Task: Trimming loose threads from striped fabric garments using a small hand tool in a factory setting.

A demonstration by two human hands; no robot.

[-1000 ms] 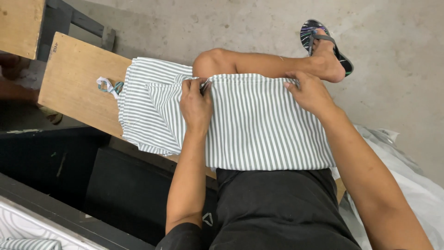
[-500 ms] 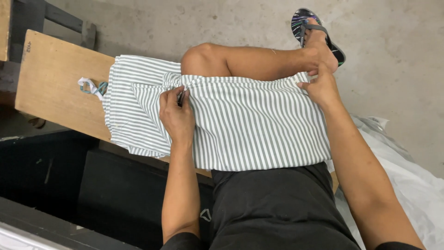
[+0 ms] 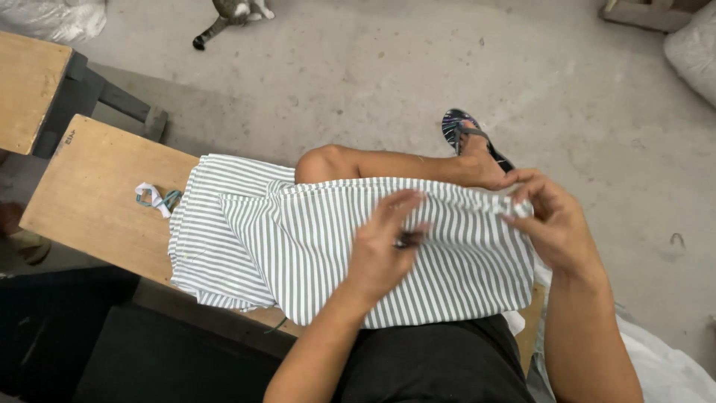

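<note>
striped cloth (image 3: 313, 246), grey-and-white, draped over lap and wooden bench (image 3: 89, 201), layered folds at left edge. left hand (image 3: 384, 250) pressed on cloth middle, small dark object pinched under fingers. right hand (image 3: 556, 220) pinching cloth's top right hem. small ribbon scrap (image 3: 155, 198) on bench just beside cloth. sandalled foot (image 3: 473, 149) on concrete floor (image 3: 373, 82).

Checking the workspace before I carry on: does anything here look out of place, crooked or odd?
Little stands out. The striped cloth hangs over the wooden bench edge, bunched at its left. A small scrap lies loose beside it. A cat sits on the floor at the top edge. Both hands, left and right, are on the cloth.
</note>
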